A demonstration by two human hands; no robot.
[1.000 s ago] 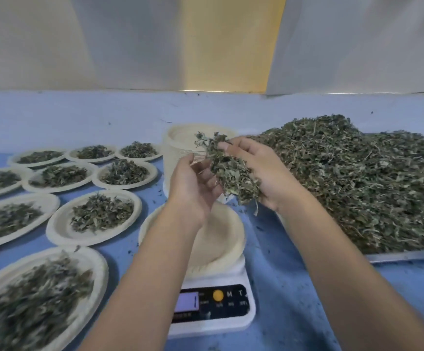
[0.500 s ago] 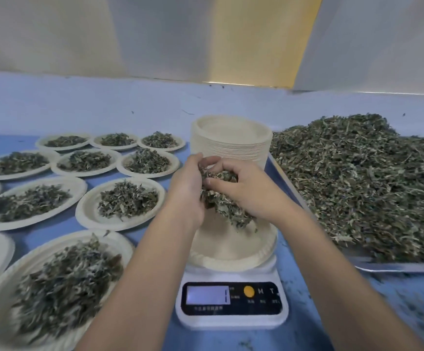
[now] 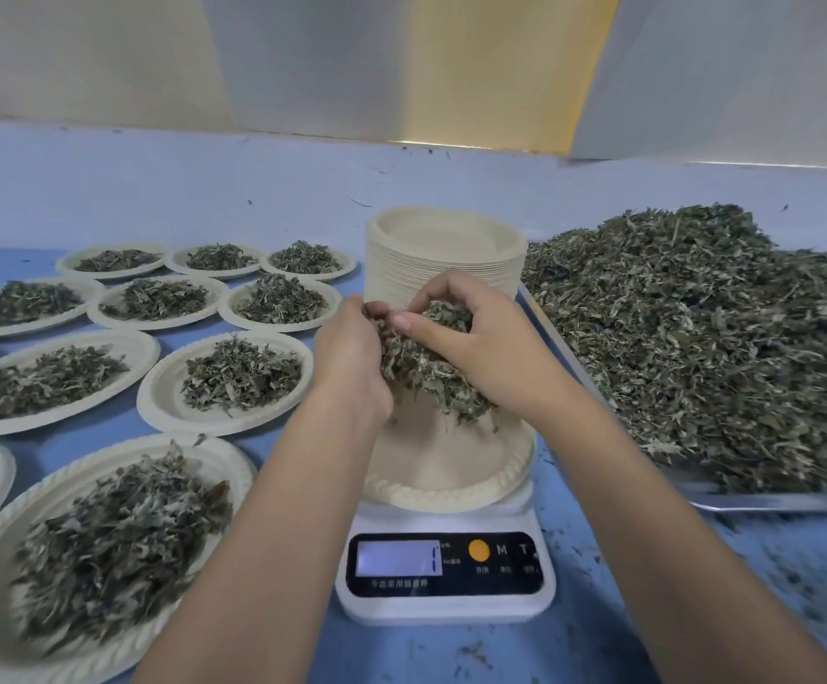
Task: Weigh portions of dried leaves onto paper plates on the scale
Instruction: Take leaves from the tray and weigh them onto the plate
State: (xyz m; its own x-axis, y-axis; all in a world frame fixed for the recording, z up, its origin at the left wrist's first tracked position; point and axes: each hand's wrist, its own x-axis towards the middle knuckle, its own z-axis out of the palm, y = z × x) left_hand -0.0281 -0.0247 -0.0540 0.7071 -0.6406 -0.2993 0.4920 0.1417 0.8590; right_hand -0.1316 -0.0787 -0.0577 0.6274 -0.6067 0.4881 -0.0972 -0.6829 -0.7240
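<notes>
Blue tabletop point(image 3: 599, 609); left hand point(image 3: 352, 362) and right hand point(image 3: 490, 348) fingers point(image 3: 443, 291) clutch leaves point(image 3: 421, 367) above scale point(image 3: 446, 604) marked M, T.

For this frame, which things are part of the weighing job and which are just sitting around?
In the job: left hand, right hand, both holding a clump of dried leaves over the paper plate on the scale; leaf pile on the tray; stack of empty plates.
Lying about: filled plates at left, already portioned; leaf crumbs on the blue table.
</notes>
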